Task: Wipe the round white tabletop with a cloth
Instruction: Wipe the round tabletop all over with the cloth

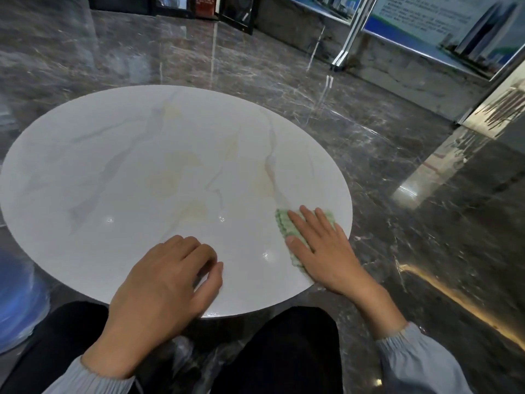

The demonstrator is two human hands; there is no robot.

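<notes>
The round white tabletop (142, 172) with faint grey and yellow veins fills the middle of the head view. A light green cloth (285, 226) lies on it near the right front rim. My right hand (326, 251) presses flat on the cloth, fingers spread, covering most of it. My left hand (162, 285) rests on the front edge of the top with its fingers curled, holding nothing.
Dark glossy marble floor (426, 223) surrounds the table. My knees in black trousers (284, 351) sit under the front rim. A blue-white blurred object (17, 302) stands at the left. Display boards (443, 27) and a wall lie at the back right.
</notes>
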